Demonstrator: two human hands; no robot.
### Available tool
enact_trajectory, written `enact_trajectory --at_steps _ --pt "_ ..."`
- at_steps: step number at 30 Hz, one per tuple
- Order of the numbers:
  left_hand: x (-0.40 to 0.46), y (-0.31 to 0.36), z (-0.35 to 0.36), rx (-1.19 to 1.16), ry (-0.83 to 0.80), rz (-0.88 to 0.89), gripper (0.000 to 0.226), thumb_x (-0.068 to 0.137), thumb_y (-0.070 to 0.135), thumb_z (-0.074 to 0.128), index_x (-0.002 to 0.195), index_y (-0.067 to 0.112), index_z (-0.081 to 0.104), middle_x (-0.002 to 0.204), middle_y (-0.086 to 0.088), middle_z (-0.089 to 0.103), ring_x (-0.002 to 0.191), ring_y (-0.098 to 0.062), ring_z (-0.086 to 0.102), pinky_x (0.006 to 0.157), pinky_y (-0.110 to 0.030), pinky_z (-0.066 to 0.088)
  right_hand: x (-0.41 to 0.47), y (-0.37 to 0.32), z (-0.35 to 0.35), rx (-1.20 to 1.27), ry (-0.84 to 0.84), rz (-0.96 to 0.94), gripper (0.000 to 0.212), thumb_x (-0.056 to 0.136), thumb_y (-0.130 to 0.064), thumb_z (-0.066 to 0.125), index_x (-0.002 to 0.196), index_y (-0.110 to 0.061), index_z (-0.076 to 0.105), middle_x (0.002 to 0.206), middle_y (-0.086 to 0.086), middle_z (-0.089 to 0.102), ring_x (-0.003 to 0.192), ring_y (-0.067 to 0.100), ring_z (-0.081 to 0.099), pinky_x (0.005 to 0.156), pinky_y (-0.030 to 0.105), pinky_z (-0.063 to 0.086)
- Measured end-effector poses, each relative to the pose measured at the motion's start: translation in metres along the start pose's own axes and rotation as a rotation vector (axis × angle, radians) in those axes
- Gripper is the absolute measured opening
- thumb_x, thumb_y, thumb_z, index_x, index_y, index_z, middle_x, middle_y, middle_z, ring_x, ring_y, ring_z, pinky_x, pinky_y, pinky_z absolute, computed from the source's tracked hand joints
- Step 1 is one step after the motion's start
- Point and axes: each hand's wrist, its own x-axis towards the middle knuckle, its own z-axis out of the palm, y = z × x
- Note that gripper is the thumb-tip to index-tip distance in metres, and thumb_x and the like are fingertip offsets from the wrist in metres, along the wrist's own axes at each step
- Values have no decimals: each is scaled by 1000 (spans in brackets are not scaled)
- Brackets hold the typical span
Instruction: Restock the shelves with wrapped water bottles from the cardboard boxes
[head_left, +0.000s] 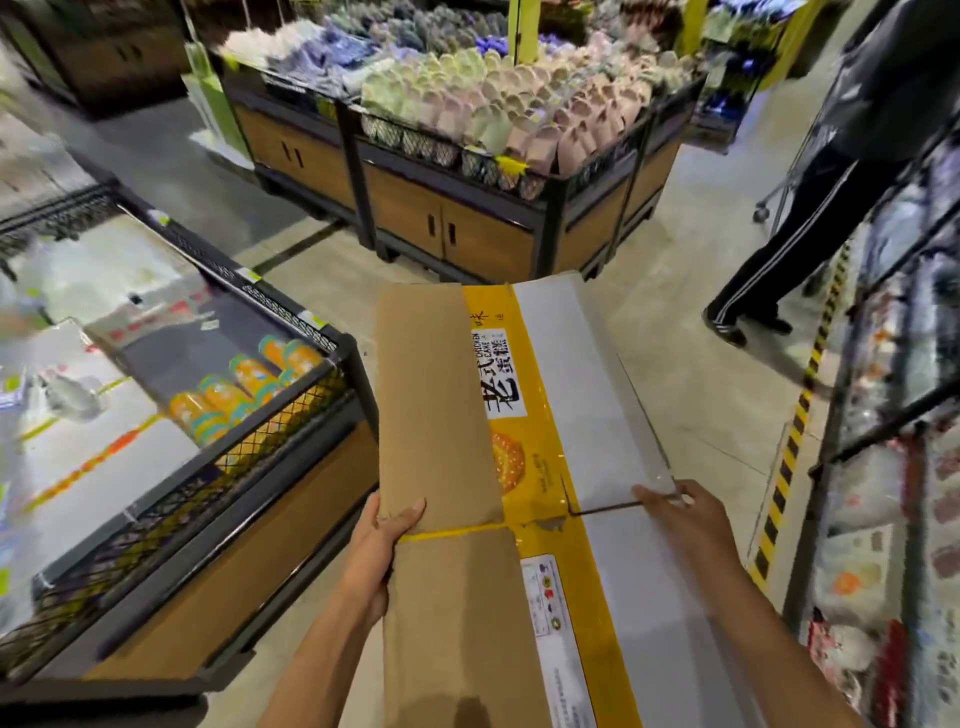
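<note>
we log, l to r. outboard of our left grip: a low display bin (332, 364) w/ mesh rim, orange-labelled cans (244, 382) lying inside, well apart from the hands.

left hand (387, 540): fingers curled round the left edge of the flattened cardboard box (519, 467), thumb on the brown top face, at the fold line. gripping the box.

between the grips: box is collapsed flat, brown flap, yellow printed band, grey panel. a tear shows at the crease near the yellow band. no wrapped water bottles seen on it or anywhere in view; we cannot confirm where they are.

right hand (685, 525): laid on the grey panel at the right edge by the crease; fingertips partly blurred, so whether they wrap the edge we cannot tell.

outboard of the right grip: hazard-striped floor tape (795, 447), shelving (893, 415) w/ packaged goods, blurred. ahead: a person's legs (779, 249) and a slipper display (493, 109).

handling judgement: light, stiff across panels but prob. floppy at the creases; torn crease may give way. best held at both long edges beside the fold, as now.
</note>
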Motion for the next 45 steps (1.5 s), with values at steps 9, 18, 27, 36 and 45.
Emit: enact_trajectory --at_steps 9,18,27,36,45 --pt "127 72 87 -16 84 51 53 84 25 84 131 27 59 117 -7 76 106 -30 74 85 -48 61 175 -88 6 1 -110 -57 34 79 -45 88 97 -22 71 100 2 76 91 25 72 84 50 61" --pt "234 138 143 -126 214 107 50 86 25 82 130 29 59 118 -7 76 107 -29 74 93 -52 60 338 -196 50 -41 -259 -118 39 76 -49 89 100 -24 71 102 -1 75 92 24 73 85 49 62" --pt "367 202 139 -237 345 173 48 87 27 82 129 30 59 115 -4 77 103 -25 75 86 -45 62 481 -301 166 -131 -380 -214 44 80 -46 87 110 -17 70 106 3 72 95 27 69 84 47 59" --pt "508 291 99 -320 413 178 46 88 23 81 129 25 60 121 -7 75 108 -29 73 93 -51 59 601 -412 307 -226 -453 -243 47 81 -45 87 112 -16 67 104 4 71 97 28 69 90 53 60" --pt "637 354 24 -361 581 140 44 91 20 78 130 24 59 117 -5 76 101 -22 75 75 -36 62 701 -474 488 -304 -607 -234 44 85 -39 84 113 -10 66 104 5 69 95 25 65 76 39 55"
